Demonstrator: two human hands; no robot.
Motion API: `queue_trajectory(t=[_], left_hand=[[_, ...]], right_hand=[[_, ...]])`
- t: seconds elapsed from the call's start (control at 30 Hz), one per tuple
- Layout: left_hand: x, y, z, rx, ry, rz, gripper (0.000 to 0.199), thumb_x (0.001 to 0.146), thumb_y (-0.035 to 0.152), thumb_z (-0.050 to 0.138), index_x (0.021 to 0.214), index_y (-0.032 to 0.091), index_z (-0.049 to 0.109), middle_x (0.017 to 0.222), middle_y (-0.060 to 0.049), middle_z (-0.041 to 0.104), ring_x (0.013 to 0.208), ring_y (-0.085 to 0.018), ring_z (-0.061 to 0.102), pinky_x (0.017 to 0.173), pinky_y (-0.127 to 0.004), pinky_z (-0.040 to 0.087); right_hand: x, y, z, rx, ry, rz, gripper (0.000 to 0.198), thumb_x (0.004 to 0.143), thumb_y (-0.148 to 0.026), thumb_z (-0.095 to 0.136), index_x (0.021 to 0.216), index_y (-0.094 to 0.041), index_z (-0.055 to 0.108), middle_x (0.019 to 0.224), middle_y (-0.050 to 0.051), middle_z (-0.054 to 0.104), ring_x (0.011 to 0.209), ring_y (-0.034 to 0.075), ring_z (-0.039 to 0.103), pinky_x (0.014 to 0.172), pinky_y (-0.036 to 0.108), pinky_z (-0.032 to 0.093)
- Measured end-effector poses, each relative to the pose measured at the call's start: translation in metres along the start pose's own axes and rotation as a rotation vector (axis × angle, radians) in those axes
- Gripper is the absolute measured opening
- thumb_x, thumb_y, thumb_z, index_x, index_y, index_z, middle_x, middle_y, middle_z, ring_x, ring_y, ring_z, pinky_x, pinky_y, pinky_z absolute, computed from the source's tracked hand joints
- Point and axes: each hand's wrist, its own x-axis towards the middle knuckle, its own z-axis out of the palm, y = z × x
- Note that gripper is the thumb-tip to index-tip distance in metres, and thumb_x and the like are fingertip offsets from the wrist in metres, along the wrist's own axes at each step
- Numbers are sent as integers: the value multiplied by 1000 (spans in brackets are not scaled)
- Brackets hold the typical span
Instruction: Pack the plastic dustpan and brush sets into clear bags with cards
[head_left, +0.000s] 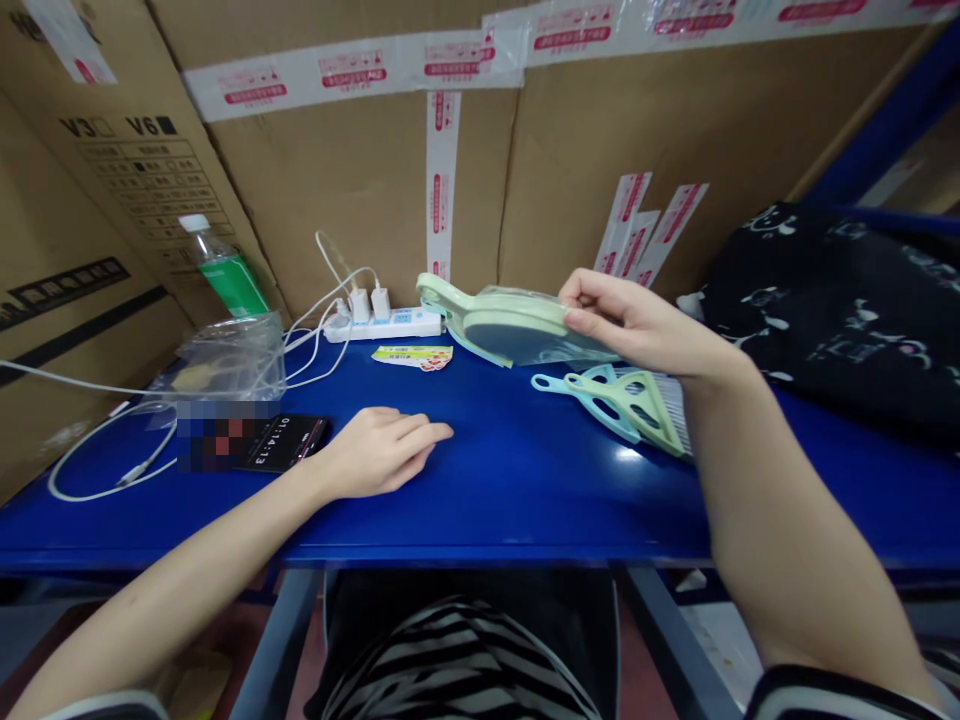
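Hands are well apart right now: the left hand [386,450] is just lying loose on the blue desk [487,510], palm down with the fingers relaxed, while the right hand [637,320] has thumb and fingers pinched on the edge of a light green dustpan [517,303]. That dustpan's tilted up over the back half of the desk, handle pointing left, with some clear plastic on it. Part of a pale blue piece [480,350] peeks out below it, mostly hidden so I can't tell exactly what it is. Just under the right forearm there's a green brush [604,393] lying overlapped with a blue brush [556,384], handles pointing left. Further back you've got a white power strip [405,325] with chargers plugged in, and a yellow-green label [414,356] just in front of it. Phone [289,440] is beside the left wrist, clear plastic bag [225,360] behind that, then a green-labelled bottle [234,285]. Black patterned fabric thing [840,310] is heaped over on the right.
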Motion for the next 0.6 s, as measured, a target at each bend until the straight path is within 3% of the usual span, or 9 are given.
queue_trajectory(t=[0.6], left_hand=[[-1, -1, -1, -13, -77, -9, 26, 98, 20, 32, 104, 18, 58, 69, 2, 63, 50, -10, 52, 53, -25, 39]], right_hand=[[1, 8, -11, -190, 292, 99, 32, 88, -56, 44, 76, -27, 36, 70, 1, 43, 64, 19, 43, 60, 36, 40]])
